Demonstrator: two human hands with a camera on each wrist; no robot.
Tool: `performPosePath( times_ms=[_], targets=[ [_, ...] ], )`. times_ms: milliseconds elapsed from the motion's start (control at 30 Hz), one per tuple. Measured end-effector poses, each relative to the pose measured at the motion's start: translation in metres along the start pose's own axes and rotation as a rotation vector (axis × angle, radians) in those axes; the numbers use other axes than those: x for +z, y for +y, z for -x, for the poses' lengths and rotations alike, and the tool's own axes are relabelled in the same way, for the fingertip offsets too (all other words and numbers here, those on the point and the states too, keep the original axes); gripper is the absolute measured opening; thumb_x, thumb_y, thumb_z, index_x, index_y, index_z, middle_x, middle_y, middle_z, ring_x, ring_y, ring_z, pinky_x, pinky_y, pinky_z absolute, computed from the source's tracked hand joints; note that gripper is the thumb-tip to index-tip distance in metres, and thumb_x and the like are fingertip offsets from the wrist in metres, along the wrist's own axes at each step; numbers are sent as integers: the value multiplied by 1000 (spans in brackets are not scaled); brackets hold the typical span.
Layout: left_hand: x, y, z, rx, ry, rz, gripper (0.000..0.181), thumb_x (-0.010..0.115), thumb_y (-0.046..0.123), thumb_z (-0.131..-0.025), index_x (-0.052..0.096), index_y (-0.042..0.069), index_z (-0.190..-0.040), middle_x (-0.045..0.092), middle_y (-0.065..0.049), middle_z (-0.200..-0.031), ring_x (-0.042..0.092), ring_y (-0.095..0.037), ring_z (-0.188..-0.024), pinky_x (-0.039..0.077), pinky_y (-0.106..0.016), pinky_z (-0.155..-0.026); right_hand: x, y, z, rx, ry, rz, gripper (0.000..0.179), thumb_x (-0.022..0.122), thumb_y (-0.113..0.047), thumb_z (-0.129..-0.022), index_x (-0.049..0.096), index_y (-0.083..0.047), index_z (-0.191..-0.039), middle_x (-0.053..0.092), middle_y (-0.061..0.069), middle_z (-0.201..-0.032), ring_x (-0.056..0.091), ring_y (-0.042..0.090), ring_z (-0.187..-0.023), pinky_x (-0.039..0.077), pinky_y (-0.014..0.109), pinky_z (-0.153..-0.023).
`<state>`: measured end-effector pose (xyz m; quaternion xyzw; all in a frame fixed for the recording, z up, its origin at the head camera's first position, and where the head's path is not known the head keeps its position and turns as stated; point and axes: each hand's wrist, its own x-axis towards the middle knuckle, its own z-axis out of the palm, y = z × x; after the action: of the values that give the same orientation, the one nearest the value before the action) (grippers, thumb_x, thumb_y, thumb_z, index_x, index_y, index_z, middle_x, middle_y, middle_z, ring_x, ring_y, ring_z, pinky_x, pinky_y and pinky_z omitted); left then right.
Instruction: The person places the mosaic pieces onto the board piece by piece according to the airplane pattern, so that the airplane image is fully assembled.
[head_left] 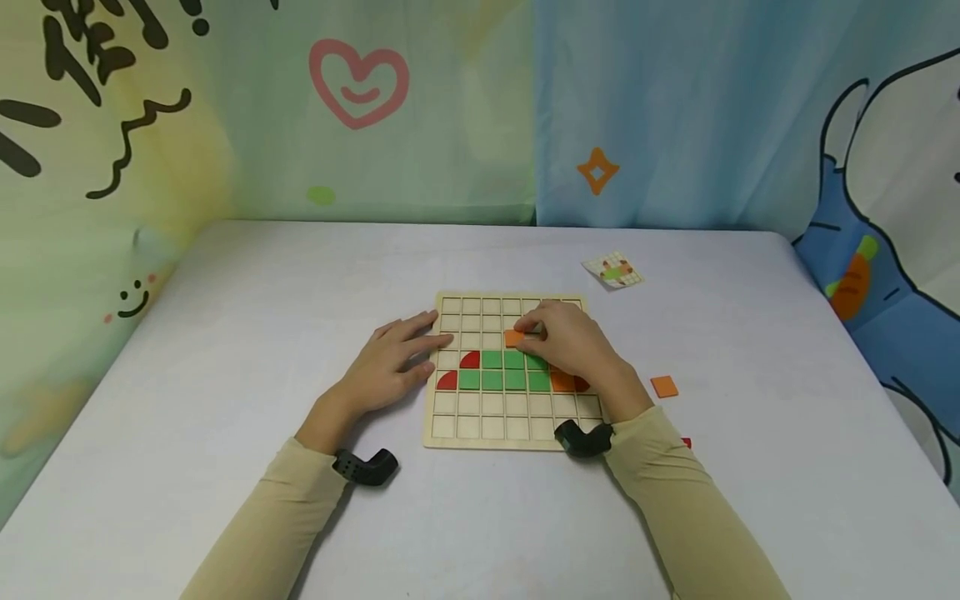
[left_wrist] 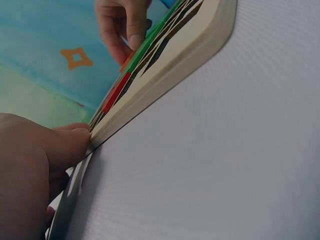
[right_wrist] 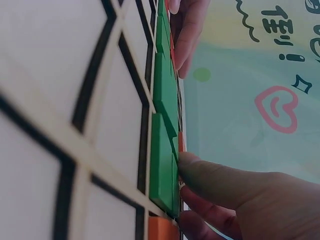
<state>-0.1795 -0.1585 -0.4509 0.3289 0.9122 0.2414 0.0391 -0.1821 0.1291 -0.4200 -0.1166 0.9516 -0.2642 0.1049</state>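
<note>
A wooden grid board (head_left: 468,429) lies on the table, holding rows of green square tiles (head_left: 492,380), red quarter-round tiles (head_left: 447,381) at the left and an orange tile (head_left: 561,381) at the right. Above the green rows, my right hand (head_left: 573,337) pinches an orange square tile (head_left: 513,338) between thumb and fingers; in the right wrist view the thumb (right_wrist: 210,177) partly hides it. My left hand (head_left: 386,367) has its fingers extended and touches the board's left edge. The left wrist view shows the left thumb (left_wrist: 70,145) against that edge.
Right of the board lies a loose orange square tile (head_left: 664,387). A red piece (head_left: 686,442) is mostly hidden by the right sleeve. A small pattern card (head_left: 613,271) sits behind the board on the white table (head_left: 225,400). Printed curtains (head_left: 450,167) stand beyond the table's far edge.
</note>
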Motion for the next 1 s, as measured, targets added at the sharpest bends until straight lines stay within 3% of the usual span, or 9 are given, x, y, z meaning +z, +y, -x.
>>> performPosePath(
  times_ms=[167, 433, 667, 1000],
  targets=[
    [1, -1, -1, 2, 4, -8, 44, 49, 33, -95, 54, 20, -136, 34, -9, -153, 30, -25, -143, 20, -49, -115, -2, 1, 0, 8, -13, -25, 28, 69, -27, -88, 70, -15, -113, 64, 5, -114, 59, 22, -96, 50, 40, -87],
    [0, 0, 0, 2, 3, -9, 44, 50, 34, -95, 54, 21, -136, 34, -8, -154, 30, -25, -143, 21, -49, -115, -4, 1, 1, -1, -24, -21, 29, 68, -26, -88, 70, -13, -114, 62, 7, -121, 55, 26, -117, 45, 44, -100],
    [-1, 1, -1, -9, -4, -6, 44, 50, 34, -95, 54, 21, -136, 33, -8, -154, 29, -25, -143, 20, -49, -115, -4, -1, 1, -11, -19, -14, 25, 66, -25, -89, 70, -15, -112, 64, 5, -113, 60, 22, -100, 49, 41, -90],
    [-1, 1, -1, -12, -7, 0, 44, 50, 34, -95, 54, 21, -136, 33, -8, -154, 29, -24, -143, 20, -49, -115, -4, -1, 0, -6, -26, -11, 24, 66, -24, -89, 70, -15, -112, 64, 4, -113, 59, 22, -101, 48, 41, -92]
  ],
)
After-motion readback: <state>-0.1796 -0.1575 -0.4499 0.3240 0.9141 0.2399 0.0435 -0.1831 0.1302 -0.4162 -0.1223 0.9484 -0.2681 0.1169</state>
